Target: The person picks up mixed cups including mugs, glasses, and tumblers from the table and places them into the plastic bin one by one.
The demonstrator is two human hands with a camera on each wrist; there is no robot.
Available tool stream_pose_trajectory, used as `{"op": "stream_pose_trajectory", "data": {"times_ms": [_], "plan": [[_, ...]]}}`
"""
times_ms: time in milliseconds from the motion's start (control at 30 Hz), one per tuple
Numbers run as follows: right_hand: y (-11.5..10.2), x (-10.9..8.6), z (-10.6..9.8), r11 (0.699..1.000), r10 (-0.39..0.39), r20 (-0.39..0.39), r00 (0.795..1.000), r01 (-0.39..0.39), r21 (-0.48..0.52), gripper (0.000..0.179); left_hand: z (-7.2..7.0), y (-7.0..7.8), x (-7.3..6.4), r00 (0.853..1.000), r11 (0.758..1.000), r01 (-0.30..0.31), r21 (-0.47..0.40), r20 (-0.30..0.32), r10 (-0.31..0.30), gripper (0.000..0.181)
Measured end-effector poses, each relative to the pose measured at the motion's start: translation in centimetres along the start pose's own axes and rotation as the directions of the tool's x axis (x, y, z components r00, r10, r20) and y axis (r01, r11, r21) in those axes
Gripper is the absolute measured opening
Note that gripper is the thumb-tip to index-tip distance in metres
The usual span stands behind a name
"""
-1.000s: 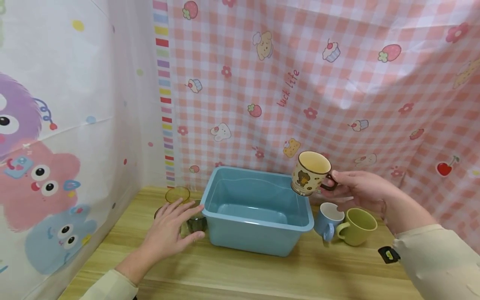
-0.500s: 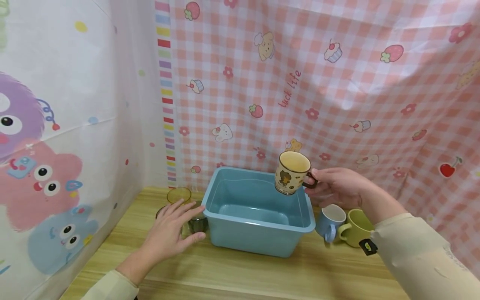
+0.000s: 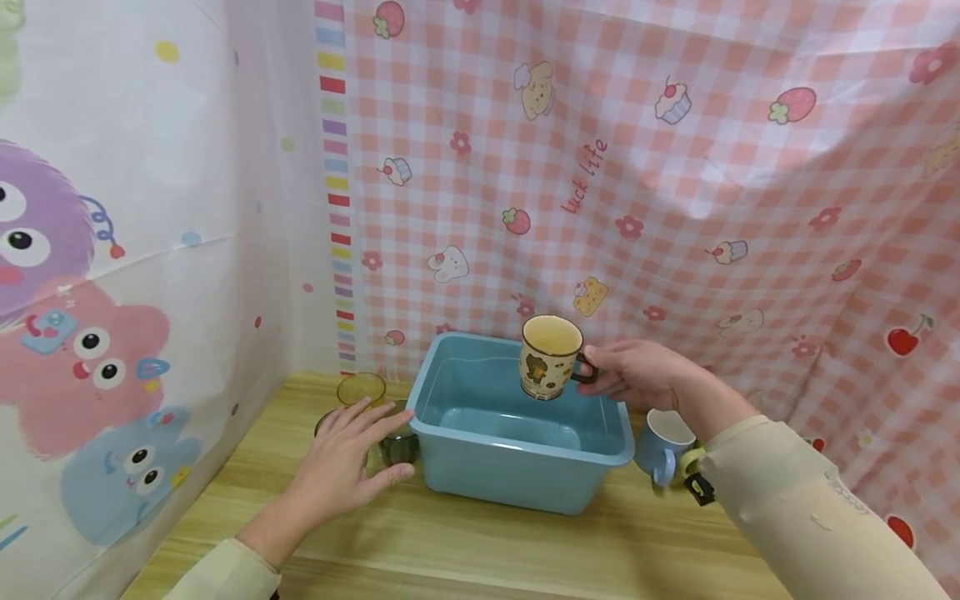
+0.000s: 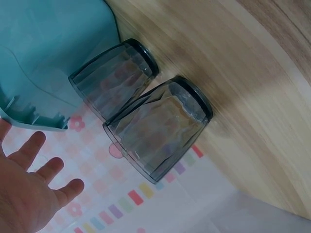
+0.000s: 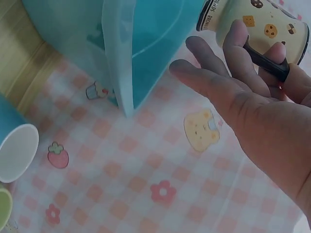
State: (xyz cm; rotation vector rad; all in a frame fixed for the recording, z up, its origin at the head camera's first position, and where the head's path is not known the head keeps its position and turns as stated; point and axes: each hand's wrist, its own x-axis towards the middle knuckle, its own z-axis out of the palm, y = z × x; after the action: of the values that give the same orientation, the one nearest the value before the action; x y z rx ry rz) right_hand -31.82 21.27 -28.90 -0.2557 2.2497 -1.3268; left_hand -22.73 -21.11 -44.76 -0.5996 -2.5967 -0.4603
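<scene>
A cream mug (image 3: pixel 547 367) printed with a brown bear hangs near-upright over a blue tub (image 3: pixel 517 473), having slid leftward in the past second from the tub's right rim to its opening. The shift suggests a carry partway done, with the mug not yet set down. The person's right hand (image 3: pixel 637 375) pinches the dark handle between thumb and fingers, its sleeved forearm reaching in from the right and now largely hiding a green mug (image 5: pixel 4 208) beside a light blue mug (image 3: pixel 663 448). Opposite, the left hand (image 3: pixel 341 458) stays spread and holds nothing, near two dark glasses (image 4: pixel 163 128) and an amber glass (image 3: pixel 362 390); whether a fingertip touches the tub's rim, I cannot tell. Below runs a wood-grain tabletop (image 3: pixel 375 546).
</scene>
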Motion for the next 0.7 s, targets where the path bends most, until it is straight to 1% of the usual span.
{"op": "stream_pose_trajectory", "data": {"times_ms": [200, 433, 533, 700], "plan": [[-0.2, 1.3, 1.5, 0.999, 0.021, -0.018, 1.000, -0.021, -0.027, 0.038, 0.1, 0.0, 0.0, 1.000, 1.000, -0.012, 0.008, -0.016, 0.012, 0.072], [-0.5, 2.5, 3.0, 0.998, 0.057, -0.027, 0.998, -0.058, -0.033, 0.037, 0.0, 0.0, -0.1, 1.000, 1.000, -0.010, -0.002, -0.012, 0.010, 0.074], [-0.7, 3.0, 3.7, 0.996, 0.061, -0.009, 0.998, -0.062, -0.058, 0.038, 0.0, -0.1, -0.1, 1.000, 1.000, -0.009, -0.003, -0.011, 0.009, 0.074], [-1.0, 4.0, 5.3, 0.992, 0.091, 0.024, 0.996, -0.088, -0.092, 0.038, 0.1, 0.0, 0.0, 1.000, 1.000, -0.008, -0.001, -0.018, 0.008, 0.073]]}}
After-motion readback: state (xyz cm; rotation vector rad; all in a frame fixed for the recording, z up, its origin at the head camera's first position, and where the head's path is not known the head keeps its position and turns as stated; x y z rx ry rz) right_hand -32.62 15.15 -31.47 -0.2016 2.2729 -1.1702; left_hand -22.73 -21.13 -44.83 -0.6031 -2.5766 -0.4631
